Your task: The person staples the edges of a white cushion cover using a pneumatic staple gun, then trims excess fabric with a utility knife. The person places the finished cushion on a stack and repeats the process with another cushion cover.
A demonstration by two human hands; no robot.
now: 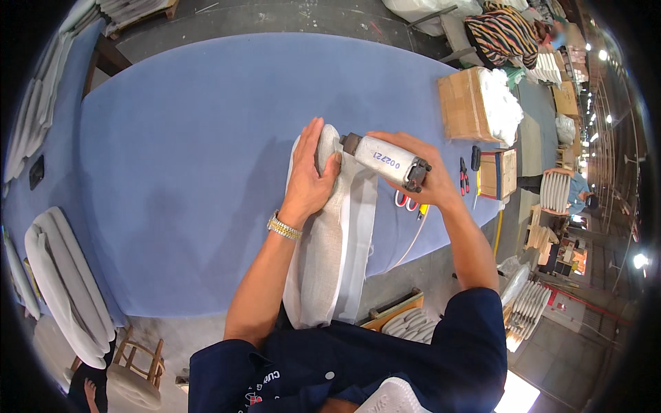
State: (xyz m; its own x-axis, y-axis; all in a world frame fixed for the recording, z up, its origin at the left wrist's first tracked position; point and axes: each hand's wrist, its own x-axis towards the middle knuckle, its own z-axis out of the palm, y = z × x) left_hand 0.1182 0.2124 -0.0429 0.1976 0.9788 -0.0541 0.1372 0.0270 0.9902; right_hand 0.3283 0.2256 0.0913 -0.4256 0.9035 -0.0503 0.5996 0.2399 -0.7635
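A long grey upholstered cushion stands on edge against my body, its far end over the blue table. My left hand grips the far end, fingers stretched along one side and thumb on the other. White fabric hangs along the cushion's right side. In my right hand is a silver air staple gun, held sideways with its dark nose against or very close to the cushion beside my left thumb. The staple gun's grip is hidden by my right hand.
On the blue table, red-handled scissors, red-and-black pliers and a cardboard box of white stuffing lie to the right. A thin hose crosses the near edge. Stacked grey cushions stand at left. Other people work farther off.
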